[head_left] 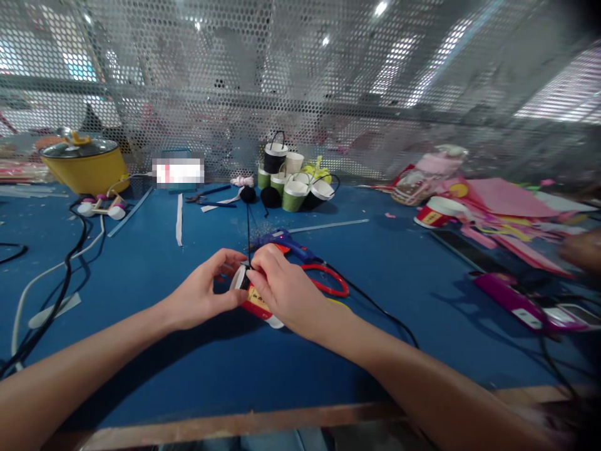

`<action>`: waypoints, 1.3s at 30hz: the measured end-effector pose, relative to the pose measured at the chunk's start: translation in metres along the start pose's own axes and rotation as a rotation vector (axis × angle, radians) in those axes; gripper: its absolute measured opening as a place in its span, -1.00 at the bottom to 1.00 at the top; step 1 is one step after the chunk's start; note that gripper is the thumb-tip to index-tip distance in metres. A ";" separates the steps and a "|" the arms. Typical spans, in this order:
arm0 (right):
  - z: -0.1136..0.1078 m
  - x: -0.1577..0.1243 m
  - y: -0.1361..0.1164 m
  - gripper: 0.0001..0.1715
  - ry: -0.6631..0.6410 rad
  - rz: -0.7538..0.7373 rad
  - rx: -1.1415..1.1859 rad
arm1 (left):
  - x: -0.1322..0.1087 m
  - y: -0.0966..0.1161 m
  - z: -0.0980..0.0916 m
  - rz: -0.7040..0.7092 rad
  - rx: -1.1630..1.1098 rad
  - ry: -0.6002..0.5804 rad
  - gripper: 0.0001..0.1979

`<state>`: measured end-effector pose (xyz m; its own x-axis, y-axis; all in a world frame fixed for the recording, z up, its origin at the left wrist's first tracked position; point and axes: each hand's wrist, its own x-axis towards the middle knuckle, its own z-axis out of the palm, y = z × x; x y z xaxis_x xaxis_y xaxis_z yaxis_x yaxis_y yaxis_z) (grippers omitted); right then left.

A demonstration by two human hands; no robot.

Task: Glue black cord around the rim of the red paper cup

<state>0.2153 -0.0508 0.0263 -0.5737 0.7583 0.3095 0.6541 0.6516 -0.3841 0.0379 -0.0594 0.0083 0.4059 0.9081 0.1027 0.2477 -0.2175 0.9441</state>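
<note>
A red and yellow paper cup (259, 307) lies on its side on the blue table (197, 363), held between both hands. My left hand (201, 294) curls its fingers round the cup's rim from the left. My right hand (282, 288) pinches a thin black cord (248, 235) at the rim and covers most of the cup. The cord runs away from me to a black ball of yarn (248, 194). Red-handled scissors (328, 282) and a blue glue gun (286, 243) lie just behind my right hand.
Several paper cups with cord handles (293, 181) stand at the back centre. A yellow pot (84, 164) sits at back left, cables (61, 275) trail on the left. Pink paper scraps (507, 213), a red cup (439, 212), a purple tool (516, 300) and another person's hand (582, 250) are at right.
</note>
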 end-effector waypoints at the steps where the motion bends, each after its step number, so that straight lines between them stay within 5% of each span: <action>1: -0.001 0.000 0.000 -0.86 0.006 0.003 0.043 | 0.000 0.000 0.000 0.009 -0.007 0.002 -0.62; 11: -0.025 0.046 0.002 -0.86 -0.066 0.309 0.584 | -0.001 -0.002 0.001 0.033 -0.038 -0.033 -0.62; 16: -0.018 0.098 0.001 -0.85 -0.095 0.278 0.644 | -0.005 -0.003 0.002 0.085 -0.146 -0.200 -0.46; 20: -0.012 0.113 0.006 -0.85 -0.285 0.227 0.524 | -0.006 -0.006 0.004 0.166 -0.240 -0.160 -0.21; 22: -0.018 0.109 0.018 -0.79 -0.306 0.272 0.385 | -0.006 -0.007 0.004 0.200 -0.246 -0.119 -0.11; 26: -0.045 0.084 0.054 -0.73 -0.077 0.431 0.160 | -0.004 -0.009 0.005 0.217 -0.250 -0.040 -0.03; 29: -0.057 0.057 0.076 -0.77 -0.051 0.491 0.006 | -0.003 -0.011 0.005 0.213 -0.238 0.017 -0.02; 33: -0.041 0.032 0.090 -0.77 -0.160 0.504 -0.064 | -0.003 -0.010 0.006 0.188 -0.206 0.024 -0.02; 39: -0.021 0.027 0.092 -0.81 -0.066 0.581 -0.041 | -0.002 -0.013 0.005 0.175 -0.145 0.033 -0.03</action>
<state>0.2701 0.0300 0.0173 -0.1440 0.9896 0.0028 0.8883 0.1305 -0.4403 0.0381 -0.0602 -0.0058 0.4024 0.8725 0.2772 0.0461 -0.3217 0.9457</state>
